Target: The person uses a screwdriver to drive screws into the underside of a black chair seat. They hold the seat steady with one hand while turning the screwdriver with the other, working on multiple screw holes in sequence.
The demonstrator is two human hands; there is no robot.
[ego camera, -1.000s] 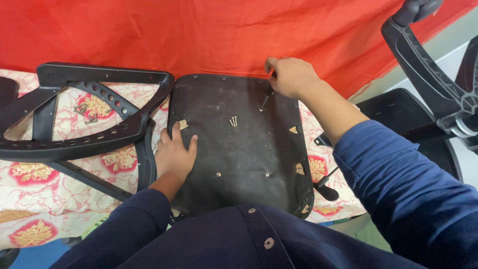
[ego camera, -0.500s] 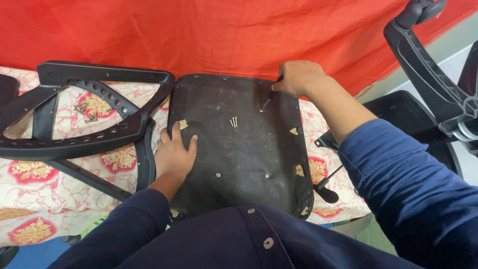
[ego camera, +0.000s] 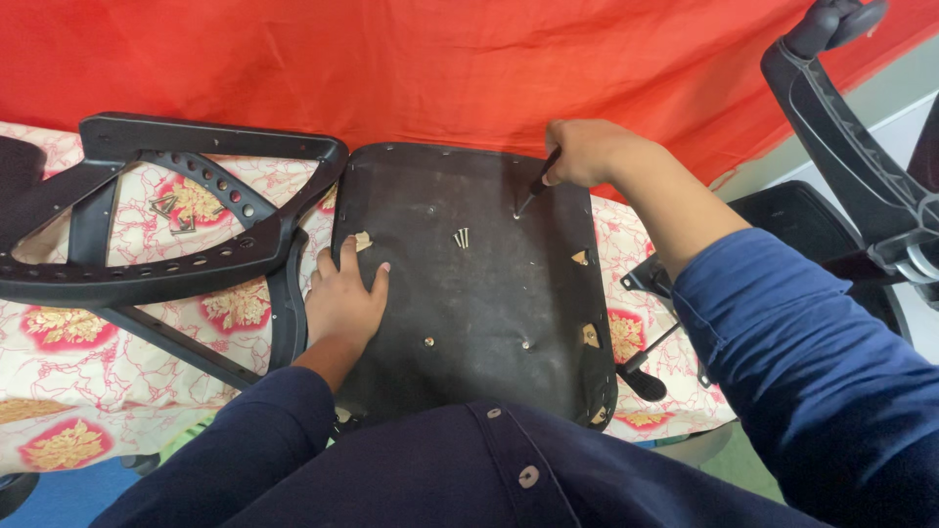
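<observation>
The left hand is pressed flat, fingers spread, on the black seat base, as before. Farther off, the right hand, clamped on a screwdriver, has been lowered so its tip meets a screw hole.

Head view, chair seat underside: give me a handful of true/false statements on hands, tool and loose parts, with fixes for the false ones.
1. The right hand holds a screwdriver with its tip down on the black seat panel. True.
2. The left hand is lifted clear of the panel. False: it lies flat on the panel's left part, near its edge.
3. A few loose screws lie on the panel, between the two hands. True.
4. The black chair frame lies to the right of the panel. False: it lies to the left, on the flowered cloth.
5. The backdrop behind the work is a blue cloth. False: it is a red cloth.
</observation>
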